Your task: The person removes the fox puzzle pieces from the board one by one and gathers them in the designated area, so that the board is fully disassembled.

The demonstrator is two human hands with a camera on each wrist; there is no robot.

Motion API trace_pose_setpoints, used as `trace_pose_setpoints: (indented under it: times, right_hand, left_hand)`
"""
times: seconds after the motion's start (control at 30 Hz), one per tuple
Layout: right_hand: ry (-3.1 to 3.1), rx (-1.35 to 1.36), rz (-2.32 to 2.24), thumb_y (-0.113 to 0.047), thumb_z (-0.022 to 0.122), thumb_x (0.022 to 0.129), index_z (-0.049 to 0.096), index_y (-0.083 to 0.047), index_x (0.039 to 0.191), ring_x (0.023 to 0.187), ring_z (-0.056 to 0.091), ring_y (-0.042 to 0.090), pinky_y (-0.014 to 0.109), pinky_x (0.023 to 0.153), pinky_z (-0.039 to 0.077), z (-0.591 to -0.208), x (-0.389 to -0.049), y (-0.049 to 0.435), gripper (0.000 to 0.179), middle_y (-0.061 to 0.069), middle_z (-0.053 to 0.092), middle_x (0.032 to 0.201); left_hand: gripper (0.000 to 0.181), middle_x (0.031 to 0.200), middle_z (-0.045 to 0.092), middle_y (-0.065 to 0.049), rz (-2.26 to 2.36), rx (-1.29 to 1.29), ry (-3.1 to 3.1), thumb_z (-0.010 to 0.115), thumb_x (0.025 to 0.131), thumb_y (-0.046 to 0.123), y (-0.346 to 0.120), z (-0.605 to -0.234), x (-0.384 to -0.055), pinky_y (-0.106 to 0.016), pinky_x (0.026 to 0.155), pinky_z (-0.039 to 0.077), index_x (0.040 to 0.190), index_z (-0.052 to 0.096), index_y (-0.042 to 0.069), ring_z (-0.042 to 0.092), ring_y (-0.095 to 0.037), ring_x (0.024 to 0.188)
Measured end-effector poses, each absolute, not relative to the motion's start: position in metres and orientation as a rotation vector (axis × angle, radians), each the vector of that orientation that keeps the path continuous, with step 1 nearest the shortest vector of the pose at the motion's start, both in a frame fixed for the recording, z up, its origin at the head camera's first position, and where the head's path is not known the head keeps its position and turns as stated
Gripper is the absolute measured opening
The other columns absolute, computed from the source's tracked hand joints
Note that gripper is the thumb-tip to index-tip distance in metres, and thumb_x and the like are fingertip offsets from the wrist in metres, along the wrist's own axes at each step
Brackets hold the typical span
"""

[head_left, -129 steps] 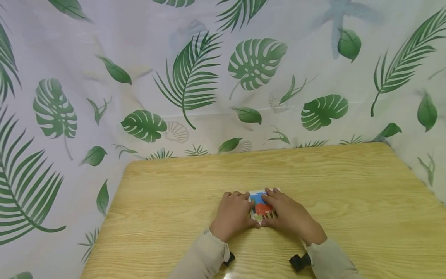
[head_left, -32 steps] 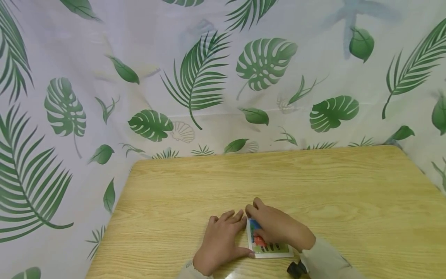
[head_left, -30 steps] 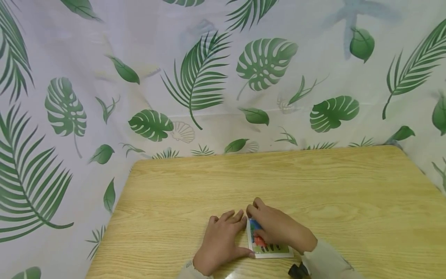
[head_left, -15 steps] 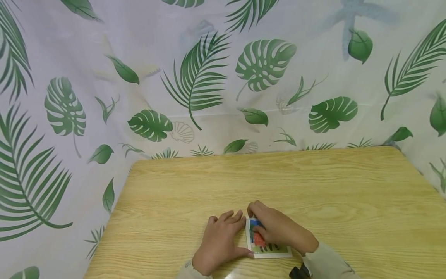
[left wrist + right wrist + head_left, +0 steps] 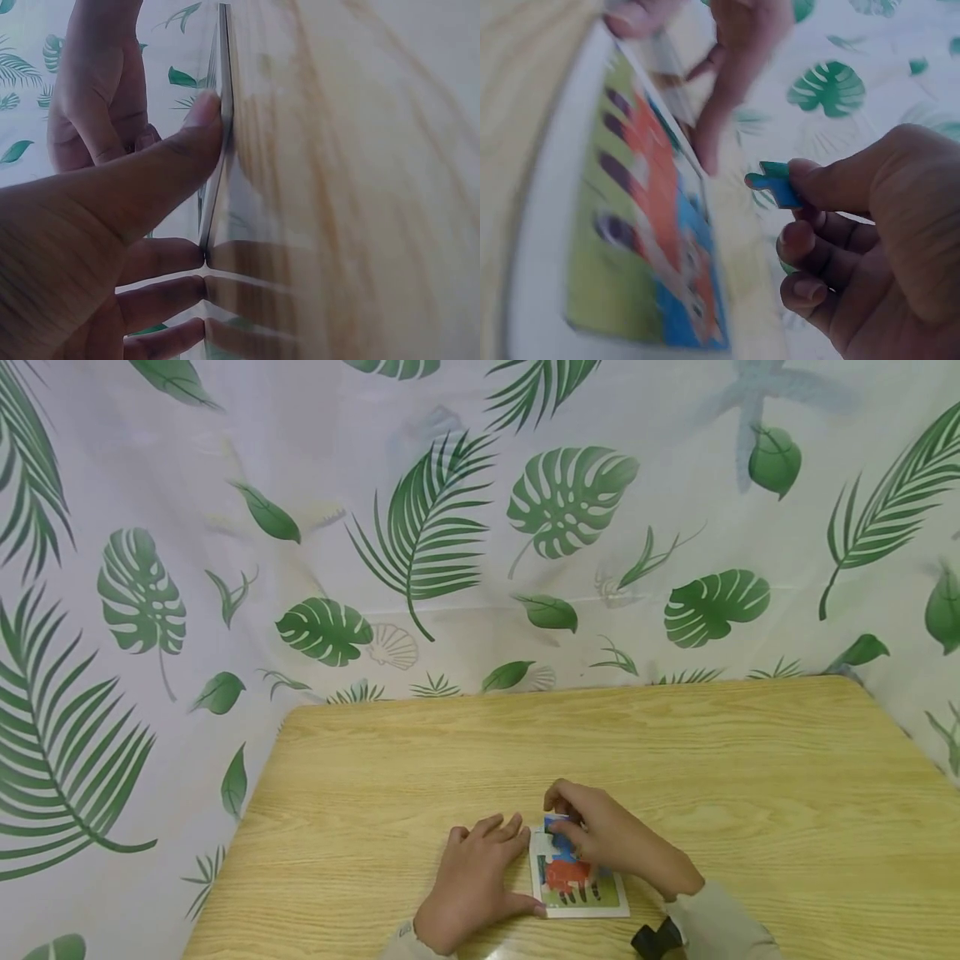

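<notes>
A small jigsaw puzzle (image 5: 585,911) in a white frame lies on the table, its picture a red animal with dark-striped legs on green ground under blue. My right hand (image 5: 611,837) is over its upper part and pinches a blue and green puzzle piece (image 5: 780,186) between thumb and fingertips, clear of the board in the right wrist view. A pale bare spot (image 5: 546,843) shows in the picture's upper left. My left hand (image 5: 474,885) rests along the frame's left side with fingers spread. Its thumb (image 5: 202,112) presses the frame's edge in the left wrist view.
The wood-grain table (image 5: 390,768) stretches away behind and to both sides of the hands. A white curtain with green leaves (image 5: 450,552) closes off the back and sides. A black wrist strap (image 5: 656,937) shows by the right sleeve.
Earlier both hands held the puzzle farther back; it has since come nearer. In the last half second my right hand has lifted a piece from its upper left, baring a pale spot. The left hand stays.
</notes>
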State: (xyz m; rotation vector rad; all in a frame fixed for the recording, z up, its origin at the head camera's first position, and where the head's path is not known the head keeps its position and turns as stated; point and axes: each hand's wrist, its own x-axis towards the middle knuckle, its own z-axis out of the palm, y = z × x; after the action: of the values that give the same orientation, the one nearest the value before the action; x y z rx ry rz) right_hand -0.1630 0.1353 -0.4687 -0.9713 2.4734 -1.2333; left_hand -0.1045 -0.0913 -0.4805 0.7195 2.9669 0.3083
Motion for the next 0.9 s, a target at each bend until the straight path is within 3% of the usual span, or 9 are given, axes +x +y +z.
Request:
trace_pose_setpoints:
  times: [0.13, 0.37, 0.67, 0.9]
  right_hand:
    - [2.565, -0.952, -1.261, -0.006, 0.069, 0.099, 0.066, -0.012, 0.101, 0.069, 0.054, 0.007, 0.026, 0.06, 0.05, -0.467, -0.17, 0.152, 0.007, -0.007, 0.063, 0.085]
    - [2.738, -0.882, -1.282, -0.001, 0.07, 0.096, 0.074, -0.01, 0.1, 0.069, 0.055, 0.007, 0.026, 0.057, 0.049, -0.462, -0.181, 0.189, 0.01, -0.007, 0.068, 0.086]
    - [2.771, -0.7, -1.238, 0.006, 0.065, 0.097, 0.069, -0.001, 0.109, 0.073, 0.054, 0.01, 0.026, 0.063, 0.049, -0.474, -0.193, 0.215, 0.014, -0.002, 0.063, 0.087]
    - [2.738, -0.667, -1.229, 0.002, 0.07, 0.095, 0.066, -0.01, 0.098, 0.068, 0.052, 0.01, 0.026, 0.061, 0.047, -0.487, -0.195, 0.22, 0.013, -0.003, 0.06, 0.082]
  left_hand:
    - [0.095, 0.153, 0.054, 0.003, 0.293, 0.723, 2.982, 0.078, 0.068, 0.077, -0.092, -0.48, -0.104, -0.045, 0.093, 0.043, 0.145, 0.063, 0.024, 0.05, -0.022, 0.139]
    - [0.095, 0.154, 0.053, 0.002, 0.296, 0.737, 2.987, 0.08, 0.069, 0.074, -0.092, -0.482, -0.104, -0.045, 0.094, 0.043, 0.146, 0.062, 0.022, 0.05, -0.023, 0.139]
    - [0.094, 0.155, 0.051, 0.001, 0.321, 0.737, 2.966, 0.08, 0.07, 0.073, -0.095, -0.479, -0.104, -0.048, 0.095, 0.044, 0.147, 0.061, 0.021, 0.049, -0.024, 0.14]
    - [0.095, 0.157, 0.049, 0.001, 0.331, 0.728, 2.942, 0.078, 0.071, 0.073, -0.093, -0.479, -0.103, -0.049, 0.096, 0.044, 0.149, 0.059, 0.021, 0.047, -0.024, 0.141]
